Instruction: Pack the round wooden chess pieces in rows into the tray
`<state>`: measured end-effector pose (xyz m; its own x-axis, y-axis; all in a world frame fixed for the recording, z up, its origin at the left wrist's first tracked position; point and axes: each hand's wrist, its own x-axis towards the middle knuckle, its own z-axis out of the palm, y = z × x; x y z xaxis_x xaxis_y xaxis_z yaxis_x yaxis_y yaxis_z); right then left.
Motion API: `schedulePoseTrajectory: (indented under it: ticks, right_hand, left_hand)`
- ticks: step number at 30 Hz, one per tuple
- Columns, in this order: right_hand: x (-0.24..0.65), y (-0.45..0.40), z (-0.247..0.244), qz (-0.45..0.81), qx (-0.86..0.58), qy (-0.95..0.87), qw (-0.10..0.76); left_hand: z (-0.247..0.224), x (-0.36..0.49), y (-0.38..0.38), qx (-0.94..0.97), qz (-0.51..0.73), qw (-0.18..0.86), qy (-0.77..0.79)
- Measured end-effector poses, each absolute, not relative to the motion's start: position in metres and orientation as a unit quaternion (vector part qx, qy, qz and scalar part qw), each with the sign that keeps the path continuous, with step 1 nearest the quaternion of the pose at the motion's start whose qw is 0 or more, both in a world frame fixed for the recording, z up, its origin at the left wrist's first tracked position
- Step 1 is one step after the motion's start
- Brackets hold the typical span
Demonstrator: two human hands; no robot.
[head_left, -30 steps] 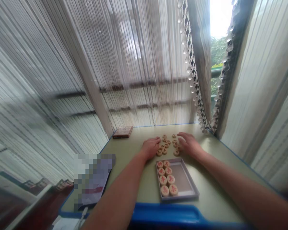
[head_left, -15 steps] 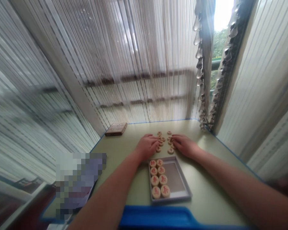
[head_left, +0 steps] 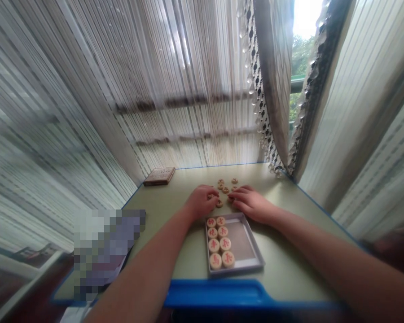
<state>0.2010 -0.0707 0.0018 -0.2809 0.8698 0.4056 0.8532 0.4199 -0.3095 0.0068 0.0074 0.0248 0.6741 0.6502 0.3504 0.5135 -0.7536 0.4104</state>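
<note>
On the pale table top, several loose round Chinese chess pieces (head_left: 225, 190) lie between my two hands. My left hand (head_left: 202, 200) is curled around a wooden piece (head_left: 210, 196), which shows between the fingers. Just beside its fingertips lies another piece (head_left: 219, 203). My right hand (head_left: 251, 202) has its fingers bent over a piece (head_left: 231, 199) that they partly cover. In front of the hands sits a shallow open box (head_left: 254, 242). Two columns of red-marked pieces (head_left: 225, 244) fill its left side, characters facing up.
A folded brown board or flat case (head_left: 159, 176) rests at the table's far left corner. A pixelated purple item (head_left: 121, 246) lies along the left edge. Blue trim (head_left: 218, 291) runs along the near edge. Striped curtains (head_left: 188, 89) hang behind the table.
My right hand has come inward and nearer, over pieces close to the box. My left hand has curled around a piece. The whole view has shifted slightly.
</note>
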Motion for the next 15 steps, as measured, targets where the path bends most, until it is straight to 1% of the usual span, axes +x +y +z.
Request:
schedulePoseTrajectory:
  ticks: [6,12,15]
  right_hand:
    - [0.2022,-0.0681,-0.0010,-0.001,-0.578,-0.771,0.268]
    - [0.2018,-0.0666,-0.0021,0.002,-0.586,-0.760,0.280]
    - [0.2044,-0.0643,-0.0039,-0.009,-0.606,-0.737,0.298]
  left_hand:
    - [0.0232,-0.0001,0.0080,0.861,0.281,0.162,0.391]
    - [0.0206,-0.0024,0.0106,0.871,0.248,0.134,0.401]
    - [0.0199,-0.0028,0.0143,0.864,0.270,0.109,0.411]
